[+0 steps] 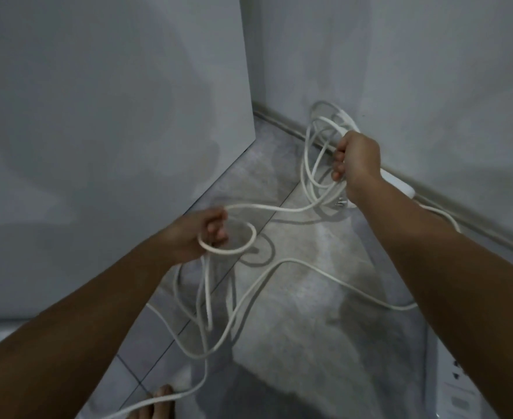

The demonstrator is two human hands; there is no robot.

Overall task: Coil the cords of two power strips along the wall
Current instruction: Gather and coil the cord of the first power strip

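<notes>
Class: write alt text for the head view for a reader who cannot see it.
The right hand grips a bundle of white cord loops beside the grey wall; the left hand holds a smaller cord loop above the grey tiled floor.

**Surroundings: floor, panel, skirting**

Grey mottled tile floor [309, 297] fills centre & btm of view, w/ dark grout lines [158, 359] running diagonally at lower L. Big plain white panel [113, 131] stands upright on L, btm edge meeting the floor, vertical R edge near top centre. Grey skirting [279, 124] runs from behind the panel's corner down toward R. Bare toes [147, 414] on the tiles at btm edge, L of centre. Light is dim, bluish.
</notes>
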